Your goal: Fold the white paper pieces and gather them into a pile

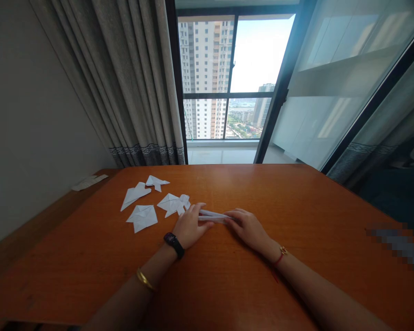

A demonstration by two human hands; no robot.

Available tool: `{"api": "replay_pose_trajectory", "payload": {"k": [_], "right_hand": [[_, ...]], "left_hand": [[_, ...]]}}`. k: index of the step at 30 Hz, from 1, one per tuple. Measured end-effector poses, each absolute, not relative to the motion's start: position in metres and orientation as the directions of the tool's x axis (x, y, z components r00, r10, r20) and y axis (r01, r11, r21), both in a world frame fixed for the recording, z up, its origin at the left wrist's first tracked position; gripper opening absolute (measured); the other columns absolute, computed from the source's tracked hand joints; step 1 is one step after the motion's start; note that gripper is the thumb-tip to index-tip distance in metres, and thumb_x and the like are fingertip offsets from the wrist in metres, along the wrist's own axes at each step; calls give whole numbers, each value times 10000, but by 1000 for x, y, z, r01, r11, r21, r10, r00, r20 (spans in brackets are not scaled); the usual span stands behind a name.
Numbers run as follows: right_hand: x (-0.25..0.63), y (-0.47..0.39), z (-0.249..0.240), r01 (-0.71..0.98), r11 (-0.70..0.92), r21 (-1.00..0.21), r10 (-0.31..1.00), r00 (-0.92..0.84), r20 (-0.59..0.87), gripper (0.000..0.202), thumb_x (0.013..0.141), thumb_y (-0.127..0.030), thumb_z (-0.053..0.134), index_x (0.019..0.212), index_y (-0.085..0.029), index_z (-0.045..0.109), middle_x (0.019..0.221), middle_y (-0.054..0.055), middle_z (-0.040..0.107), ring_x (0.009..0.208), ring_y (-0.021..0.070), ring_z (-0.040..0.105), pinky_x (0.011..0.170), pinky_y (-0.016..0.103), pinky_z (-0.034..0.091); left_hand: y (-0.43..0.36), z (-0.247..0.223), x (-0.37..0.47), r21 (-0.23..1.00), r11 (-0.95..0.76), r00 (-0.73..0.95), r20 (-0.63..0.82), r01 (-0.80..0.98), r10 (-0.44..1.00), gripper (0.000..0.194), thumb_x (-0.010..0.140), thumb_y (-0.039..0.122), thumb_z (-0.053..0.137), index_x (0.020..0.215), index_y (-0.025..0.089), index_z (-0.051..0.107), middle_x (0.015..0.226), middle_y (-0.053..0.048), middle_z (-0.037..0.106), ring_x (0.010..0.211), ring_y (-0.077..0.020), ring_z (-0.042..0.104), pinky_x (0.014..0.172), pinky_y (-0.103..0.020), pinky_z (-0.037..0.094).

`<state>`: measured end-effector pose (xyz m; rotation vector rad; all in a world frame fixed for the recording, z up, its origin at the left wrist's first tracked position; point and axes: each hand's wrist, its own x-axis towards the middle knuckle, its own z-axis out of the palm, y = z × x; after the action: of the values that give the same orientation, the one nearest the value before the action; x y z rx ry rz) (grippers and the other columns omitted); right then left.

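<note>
Strip (213, 214): folded white paper, stretched between two hands at the table (317, 197), its layers slightly parted; by that look, unfinished.
Left hand (189, 227): thumb and fingers pinch the strip's left end, just beside the nearest folded sheet.
Right hand (250, 228): thumb and fingers pinch the opposite end.
Papers (145, 218): four creased white shapes lie left of the strip, none in a grip; they appear done.
Folds left: more seem likely on the strip; how many cannot be told.
</note>
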<state>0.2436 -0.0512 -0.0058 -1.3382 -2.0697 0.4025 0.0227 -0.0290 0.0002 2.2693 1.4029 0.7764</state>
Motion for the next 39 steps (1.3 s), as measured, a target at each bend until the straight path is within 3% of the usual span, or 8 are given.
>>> {"api": "replay_pose_trajectory", "payload": {"k": [3, 6, 10, 13, 17, 29, 35, 39], "right_hand": [[245, -49, -9, 679, 436, -590, 897, -274, 348, 217, 901, -261, 510, 1029, -197, 673, 947, 71, 672, 857, 195, 612, 808, 318, 469], [243, -50, -10, 678, 444, -586, 895, -302, 329, 226, 912, -243, 481, 1057, -196, 648, 983, 80, 651, 888, 196, 603, 833, 327, 469], [240, -51, -10, 692, 448, -566, 892, -301, 339, 224, 918, -226, 462, 1094, -185, 595, 1032, 90, 616, 925, 197, 584, 861, 343, 460], [240, -51, -11, 696, 444, -564, 892, -283, 353, 178, 907, -217, 482, 1038, -175, 596, 995, 81, 619, 902, 197, 582, 842, 343, 464], [241, -50, -9, 685, 429, -589, 899, -262, 350, 144, 900, -218, 505, 941, -180, 637, 922, 65, 616, 836, 181, 585, 799, 317, 473], [237, -50, -11, 671, 427, -607, 901, -261, 346, 136, 903, -211, 489, 947, -178, 614, 936, 66, 607, 853, 180, 574, 808, 323, 465], [240, -49, -12, 665, 454, -593, 889, -293, 352, 160, 916, -221, 466, 944, -181, 618, 914, 63, 607, 840, 179, 572, 798, 322, 463], [241, -50, -12, 664, 451, -596, 891, -291, 349, 164, 916, -226, 467, 950, -178, 620, 924, 65, 611, 848, 179, 571, 802, 323, 460]], "left_hand": [[-29, 2, 21, 536, -464, 379, 267, 706, 886, 347, 879, 414, 518, 1167, 220, 522, 1145, -60, 587, 1024, -201, 564, 888, -316, 428], [-28, 2, 22, 404, -489, 427, 238, 773, 872, 231, 918, 382, 457, 1002, 209, 584, 1011, -52, 604, 930, -201, 572, 817, -310, 435], [-29, 2, 24, 251, -501, 457, 215, 828, 863, 220, 923, 368, 457, 954, 186, 576, 974, -62, 598, 914, -216, 556, 798, -326, 422], [-30, 4, 24, 211, -506, 460, 231, 836, 857, 258, 936, 386, 425, 992, 186, 579, 1001, -67, 594, 955, -229, 541, 821, -344, 410], [-30, 4, 23, 219, -534, 494, 214, 817, 843, 286, 964, 367, 356, 1005, 208, 590, 991, -56, 597, 949, -210, 551, 812, -324, 408], [-26, -1, 25, 198, -531, 500, 187, 824, 846, 238, 959, 329, 379, 909, 191, 568, 912, -53, 607, 884, -204, 579, 767, -301, 423], [-32, 5, 21, 301, -533, 474, 250, 791, 844, 287, 926, 424, 436, 1073, 228, 586, 1012, -46, 608, 911, -198, 580, 794, -299, 434], [-29, 5, 19, 358, -550, 466, 297, 755, 833, 292, 923, 396, 452, 1128, 263, 611, 1051, -34, 623, 963, -197, 575, 856, -306, 424]]}}
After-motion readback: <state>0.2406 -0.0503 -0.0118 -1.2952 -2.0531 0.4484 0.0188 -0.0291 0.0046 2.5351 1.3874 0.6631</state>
